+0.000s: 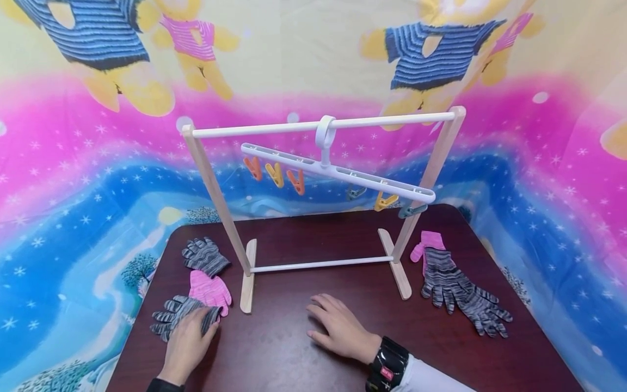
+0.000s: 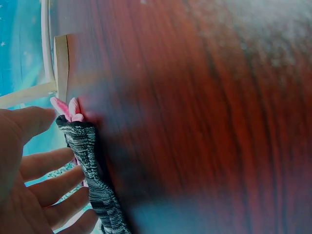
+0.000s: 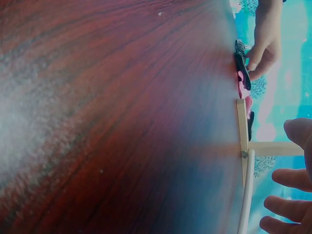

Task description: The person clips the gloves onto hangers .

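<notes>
My left hand (image 1: pixel 187 343) is over a grey-and-black striped knit glove (image 1: pixel 171 313) at the table's front left. Its fingertips touch the glove in the left wrist view, where the thumb stands apart from the cuff. Just beyond lie a pink glove (image 1: pixel 210 289) and another grey striped glove (image 1: pixel 206 257). My right hand (image 1: pixel 345 331) hovers over or rests on the middle of the table, fingers spread, holding nothing; whether it touches the tabletop I cannot tell. A white clip hanger (image 1: pixel 289 159) hangs tilted behind the hands, with orange, yellow and grey-green clothespins.
A wooden rack (image 1: pixel 215 196) with a white top rail (image 1: pixel 274 129) carries the hanger; its feet stand on the dark red table (image 1: pixel 294 337). At the right lie a pink glove (image 1: pixel 432 239) and two grey striped gloves (image 1: pixel 438 277), overlapping. Printed cloth (image 1: pixel 313 65) surrounds the table.
</notes>
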Motion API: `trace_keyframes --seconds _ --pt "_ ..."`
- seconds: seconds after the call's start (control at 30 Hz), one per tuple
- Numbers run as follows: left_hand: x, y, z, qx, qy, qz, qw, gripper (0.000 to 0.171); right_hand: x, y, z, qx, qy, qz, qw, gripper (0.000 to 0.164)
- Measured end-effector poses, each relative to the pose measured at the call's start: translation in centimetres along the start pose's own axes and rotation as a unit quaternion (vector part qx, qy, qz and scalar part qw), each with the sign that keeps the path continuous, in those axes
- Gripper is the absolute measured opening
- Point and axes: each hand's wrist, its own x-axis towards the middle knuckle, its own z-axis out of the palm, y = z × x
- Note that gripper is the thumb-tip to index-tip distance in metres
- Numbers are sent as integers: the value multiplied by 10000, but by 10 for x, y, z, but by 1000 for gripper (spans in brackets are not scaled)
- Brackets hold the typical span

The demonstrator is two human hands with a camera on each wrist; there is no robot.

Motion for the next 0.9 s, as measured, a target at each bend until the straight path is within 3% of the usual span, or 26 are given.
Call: trace_keyframes --seconds 0.17,0.3,0.63,0.9 --pt "1 -1 0 127 -289 -18 9995 58 2 0 1 -19 25 -5 10000 51" --pt "0 -3 1 91 -309 115 9994 60 3 0 2 -10 21 23 10000 51" --pt "-3 -12 5 -78 79 778 9969 59 7 -2 1 -50 23 -37 10000 52" --pt "-3 -19 13 -200 733 1104 9910 53 9 -4 3 -137 21 -125 9998 51"
